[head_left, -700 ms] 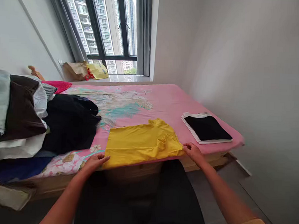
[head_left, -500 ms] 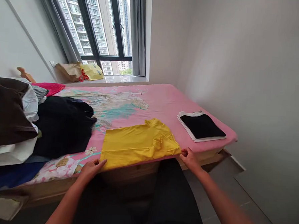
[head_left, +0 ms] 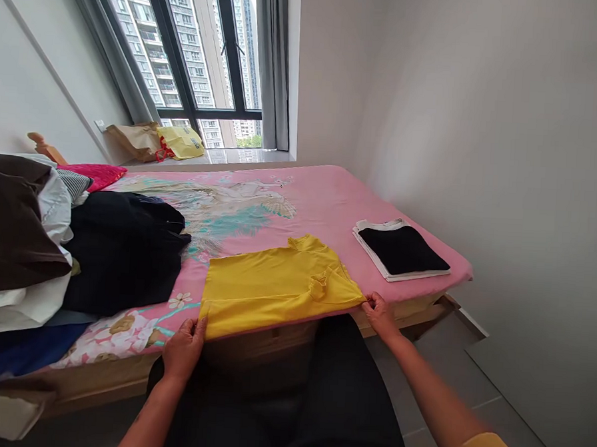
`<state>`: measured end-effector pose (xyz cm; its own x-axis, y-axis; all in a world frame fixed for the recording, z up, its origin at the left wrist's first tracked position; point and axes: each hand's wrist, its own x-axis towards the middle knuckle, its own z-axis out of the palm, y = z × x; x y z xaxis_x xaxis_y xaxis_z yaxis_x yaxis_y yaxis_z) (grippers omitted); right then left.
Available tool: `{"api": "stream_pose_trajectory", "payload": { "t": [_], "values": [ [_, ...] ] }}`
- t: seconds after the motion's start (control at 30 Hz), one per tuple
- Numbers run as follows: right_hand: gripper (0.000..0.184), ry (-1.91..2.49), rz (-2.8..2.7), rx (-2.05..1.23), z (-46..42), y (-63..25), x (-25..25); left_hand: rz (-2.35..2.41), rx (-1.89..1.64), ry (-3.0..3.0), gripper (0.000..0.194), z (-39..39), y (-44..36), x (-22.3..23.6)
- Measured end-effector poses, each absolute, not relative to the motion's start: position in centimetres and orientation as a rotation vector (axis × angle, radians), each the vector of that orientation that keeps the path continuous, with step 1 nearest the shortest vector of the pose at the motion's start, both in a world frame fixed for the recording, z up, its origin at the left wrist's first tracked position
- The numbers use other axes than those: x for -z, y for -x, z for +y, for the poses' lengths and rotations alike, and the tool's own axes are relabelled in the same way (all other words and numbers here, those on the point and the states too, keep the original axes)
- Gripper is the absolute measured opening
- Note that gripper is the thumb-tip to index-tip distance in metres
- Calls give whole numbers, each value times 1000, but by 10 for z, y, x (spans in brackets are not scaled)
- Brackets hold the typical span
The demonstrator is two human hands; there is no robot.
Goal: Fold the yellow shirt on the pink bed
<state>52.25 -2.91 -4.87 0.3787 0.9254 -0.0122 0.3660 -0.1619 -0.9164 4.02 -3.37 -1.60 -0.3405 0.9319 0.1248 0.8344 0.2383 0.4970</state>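
Note:
A yellow shirt (head_left: 260,281) lies partly folded along the front edge of the bed, its collar towards the back right and a sleeve folded over its right part. My left hand (head_left: 184,347) grips the shirt's near left corner, thumb on top and fingers partly hidden. At the near right corner, my right hand (head_left: 381,316) pinches the yellow cloth between thumb and fingers. The near edge runs fairly taut between both hands.
A folded stack of black and white clothes (head_left: 402,250) sits on the pink bedsheet (head_left: 324,198) at right. Dark clothing (head_left: 127,248) and a mixed clothes heap (head_left: 17,235) lie at left. Paper bags (head_left: 180,142) stand on the windowsill.
My left hand has turned more upright at the shirt's left corner. My right hand has moved slightly right and up, drawing the right corner outward; the near edge looks straighter.

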Motion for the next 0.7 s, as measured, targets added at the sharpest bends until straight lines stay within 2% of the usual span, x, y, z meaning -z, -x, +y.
{"api": "stream_pose_trajectory", "payload": {
  "t": [0.3,0.53,0.7],
  "values": [
    [37,1710,-887,-1270,-21,-519,28,2302,-587,-1738,38,-33,-42,10],
    [27,1848,-833,-1157,-6,-524,27,2328,-504,-1771,38,-29,-40,12],
    [37,1833,-897,-1268,14,-531,20,2292,-501,-1764,38,-28,-40,12]
  ]
}}
